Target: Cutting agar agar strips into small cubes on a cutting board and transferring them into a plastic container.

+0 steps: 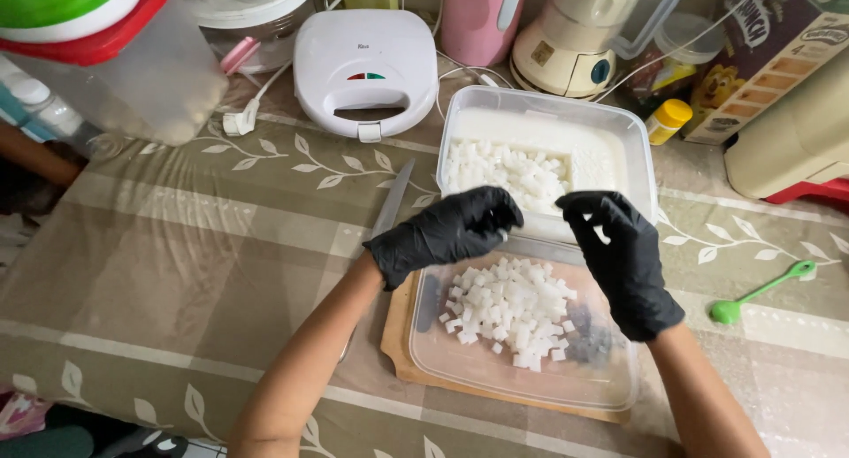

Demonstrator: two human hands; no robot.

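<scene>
Both gloved hands are hovering above the clear lid of white cubes. Left hand fingers curling narrow, right hand pinching; contents unclear. Lid's long axis is running left-right, with the knife pointing away beyond its left end.

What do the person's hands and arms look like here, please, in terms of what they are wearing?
Both the left hand and the right hand wear thin, glossy black disposable gloves that fit tightly and end just past the wrists. Above the cuffs the forearms are bare: no sleeves, watch or jewellery show in the head view.

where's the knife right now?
Head view: the knife lies on the tablecloth, just left of the left hand, its tip pointing toward the white sandwich maker, beside the clear tub.
</scene>
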